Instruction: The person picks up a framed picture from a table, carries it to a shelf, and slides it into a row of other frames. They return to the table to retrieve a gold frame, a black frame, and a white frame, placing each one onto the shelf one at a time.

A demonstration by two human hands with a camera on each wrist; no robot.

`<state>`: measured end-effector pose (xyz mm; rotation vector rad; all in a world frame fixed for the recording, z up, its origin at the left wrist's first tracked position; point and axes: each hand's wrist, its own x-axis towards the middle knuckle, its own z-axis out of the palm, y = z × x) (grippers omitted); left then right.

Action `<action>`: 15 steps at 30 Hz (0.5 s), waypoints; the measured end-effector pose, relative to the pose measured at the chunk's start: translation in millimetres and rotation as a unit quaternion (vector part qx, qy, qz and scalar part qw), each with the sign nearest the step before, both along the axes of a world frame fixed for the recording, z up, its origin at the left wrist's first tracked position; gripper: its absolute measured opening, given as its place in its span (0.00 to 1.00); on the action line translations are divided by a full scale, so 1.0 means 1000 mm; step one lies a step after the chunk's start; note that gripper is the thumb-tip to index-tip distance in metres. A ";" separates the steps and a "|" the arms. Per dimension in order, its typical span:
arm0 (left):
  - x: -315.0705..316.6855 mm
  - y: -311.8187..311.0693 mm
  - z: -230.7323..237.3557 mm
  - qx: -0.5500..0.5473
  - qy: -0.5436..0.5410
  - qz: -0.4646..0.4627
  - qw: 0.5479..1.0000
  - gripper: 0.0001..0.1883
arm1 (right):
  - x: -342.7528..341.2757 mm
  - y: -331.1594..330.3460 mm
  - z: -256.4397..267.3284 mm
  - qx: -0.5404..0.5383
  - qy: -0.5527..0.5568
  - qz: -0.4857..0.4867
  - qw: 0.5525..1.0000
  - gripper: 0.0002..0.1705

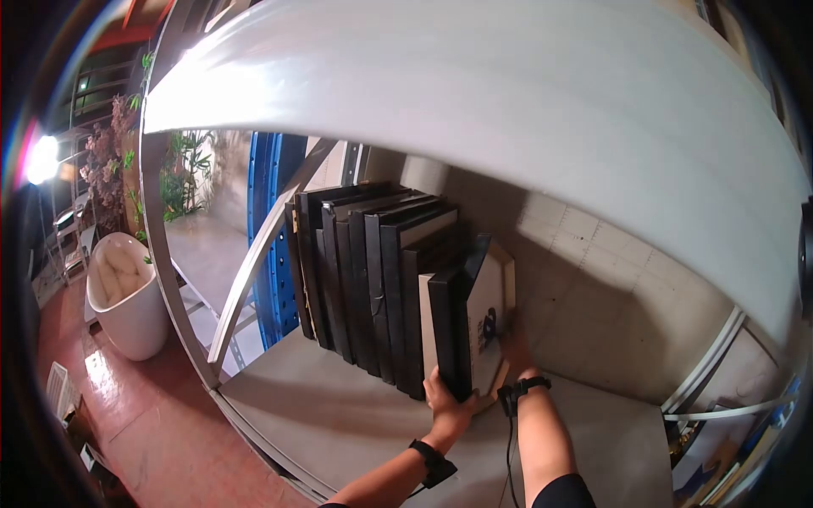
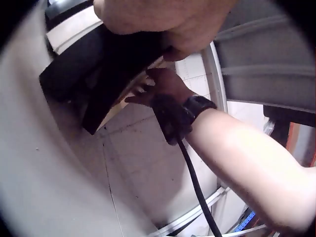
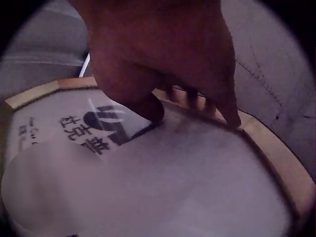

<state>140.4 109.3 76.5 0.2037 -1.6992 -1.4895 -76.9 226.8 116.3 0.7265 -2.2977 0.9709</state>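
On grey shelving [image 1: 610, 436], just right of centre: gripping the printed panel [image 1: 483, 326] by its near edge [image 1: 450, 334] with left hand [image 1: 449, 411], pinching its rim [image 3: 272, 147] with right hand [image 1: 515, 345], probably to steady it beside dark panels [image 1: 373, 288].

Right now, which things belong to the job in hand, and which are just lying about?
In the job:
- lettered panel, rim gripped by the right hand
- left hand, at the panel's lower end
- dark frames alongside, likely
- grey shelf beneath

Just about:
- white tub
- green plants
- bright lamp
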 end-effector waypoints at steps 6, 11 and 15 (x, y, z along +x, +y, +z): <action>-0.006 0.010 -0.010 -0.013 -0.020 0.029 0.999 0.52 | 0.127 0.000 0.030 -0.086 -0.359 0.122 0.921 0.43; -0.004 -0.011 -0.025 -0.095 -0.073 -0.003 0.993 0.49 | 0.164 0.016 0.002 -0.083 -0.282 0.276 0.915 0.40; 0.001 -0.035 -0.012 -0.139 -0.034 -0.023 0.989 0.44 | 0.195 -0.002 0.015 -0.009 -0.154 0.292 0.944 0.39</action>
